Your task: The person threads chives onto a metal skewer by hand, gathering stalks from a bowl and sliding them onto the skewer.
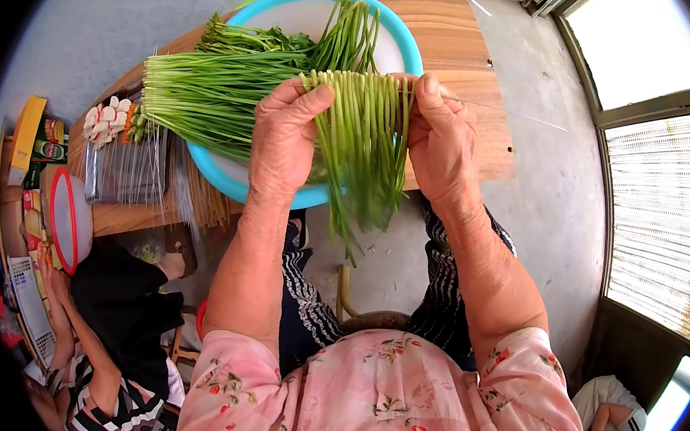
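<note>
The green stalks [360, 127] hang in a flat row between the worker's two hands, held up over the near edge of the white basin [392, 45] with the blue rim. The left hand [288, 138] pinches the left end of the row, thumb laid across the front. The right hand [448, 143] grips a thin skewer [523, 116] between thumb and fingers, right up against the last stalk; its bare end pokes out to the right, past the basin. The tops line up neatly, while the lower ends blur (I can't make out the tips properly from here).

Inside the basin lie a thick bundle of long stalks [208, 99] and some leafy greens [245, 37]. The wooden table [462, 63] spreads out under the basin. To the basin's left I see a spread of skewers [141, 175], with white pieces [103, 122] at their far ends, and then a red-rimmed bowl [69, 222]. Another person [123, 303] sits beyond the basin's near left side, bare arms reaching toward that bowl; whether those fingers hold it, I can't tell.
</note>
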Demonstrator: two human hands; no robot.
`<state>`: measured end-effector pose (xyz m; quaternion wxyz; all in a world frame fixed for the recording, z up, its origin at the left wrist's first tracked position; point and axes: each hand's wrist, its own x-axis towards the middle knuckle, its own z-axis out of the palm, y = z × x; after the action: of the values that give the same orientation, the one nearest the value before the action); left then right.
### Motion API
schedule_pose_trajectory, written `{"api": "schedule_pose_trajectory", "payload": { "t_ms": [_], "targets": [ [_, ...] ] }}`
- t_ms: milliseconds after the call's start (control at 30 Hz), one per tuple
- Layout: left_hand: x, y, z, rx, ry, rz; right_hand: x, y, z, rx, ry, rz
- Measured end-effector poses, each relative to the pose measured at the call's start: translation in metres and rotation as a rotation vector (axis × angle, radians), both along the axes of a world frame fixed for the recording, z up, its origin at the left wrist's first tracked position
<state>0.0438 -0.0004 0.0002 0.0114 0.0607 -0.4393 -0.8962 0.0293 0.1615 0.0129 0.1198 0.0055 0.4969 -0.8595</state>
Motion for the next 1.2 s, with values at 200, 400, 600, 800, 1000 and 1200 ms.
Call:
{"api": "schedule_pose_trajectory", "payload": {
  "t_ms": [200,400,600,800,1000,1200],
  "targets": [
    [0.001,0.004,0.001,-0.030,0.019,0.026,0.000,0.001,-0.003,0.001,0.030,-0.033],
    [0.000,-0.003,-0.004,0.102,-0.002,-0.010,-0.001,-0.001,0.003,-0.056,0.012,-0.071],
    [0.000,-0.008,-0.010,0.058,0.043,-0.001,-0.002,-0.001,-0.001,-0.065,0.017,-0.045],
    [0.003,0.001,0.002,-0.052,0.013,0.082,-0.001,-0.002,-0.004,-0.080,0.029,-0.023],
    [0.005,0.001,-0.005,-0.026,0.015,0.042,0.009,-0.002,0.008,0.030,0.044,-0.069],
    [0.013,-0.004,-0.001,0.031,0.043,-0.023,0.038,0.014,0.008,0.384,0.337,-0.022]
  ]
}}
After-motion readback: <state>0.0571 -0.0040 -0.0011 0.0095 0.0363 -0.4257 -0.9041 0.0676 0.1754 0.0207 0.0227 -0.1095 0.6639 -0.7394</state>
